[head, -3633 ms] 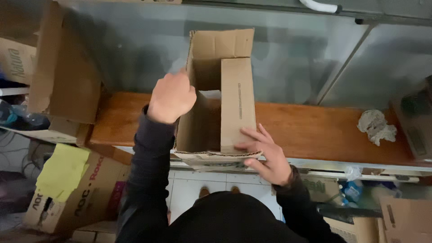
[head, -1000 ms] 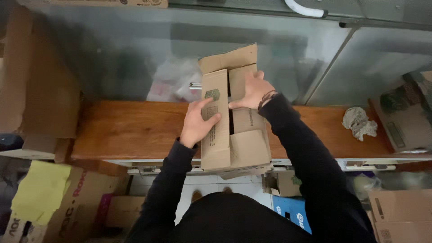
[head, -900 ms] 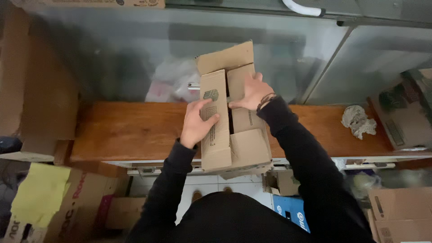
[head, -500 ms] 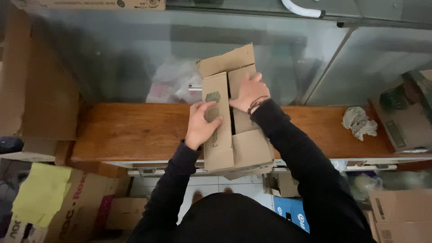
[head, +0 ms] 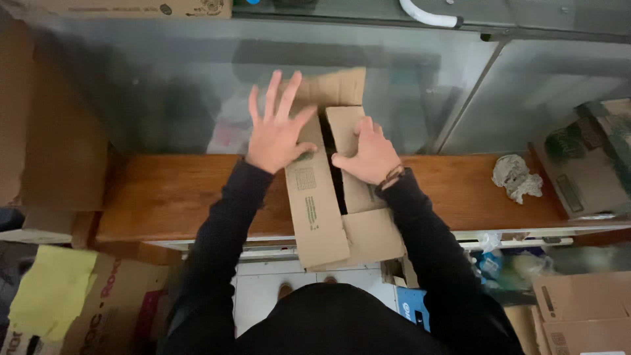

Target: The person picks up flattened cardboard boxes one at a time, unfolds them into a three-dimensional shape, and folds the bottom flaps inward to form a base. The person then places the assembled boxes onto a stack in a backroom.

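Note:
A brown cardboard box (head: pixel 315 217) stands on the wooden ledge (head: pixel 171 194) in front of me, its top flaps folded inward. My left hand (head: pixel 276 128) is spread wide with fingers apart at the far left corner of the box, its palm heel on the left flap. My right hand (head: pixel 368 154) lies flat on the right flap, pressing it down. A far flap (head: pixel 338 85) still sticks up behind both hands. A dark gap shows between the two long flaps.
A crumpled grey rag (head: pixel 517 177) lies on the ledge at the right. A glass panel (head: pixel 164 79) rises behind the ledge. More cardboard boxes sit at the right (head: pixel 585 164), lower right (head: pixel 578 309) and lower left (head: pixel 112 309), with a yellow cloth (head: pixel 49 289) below.
Earlier the box stood open on end; it has since been turned and its flaps folded. In the last half second my left hand lifted and spread its fingers, and my right hand slid toward me.

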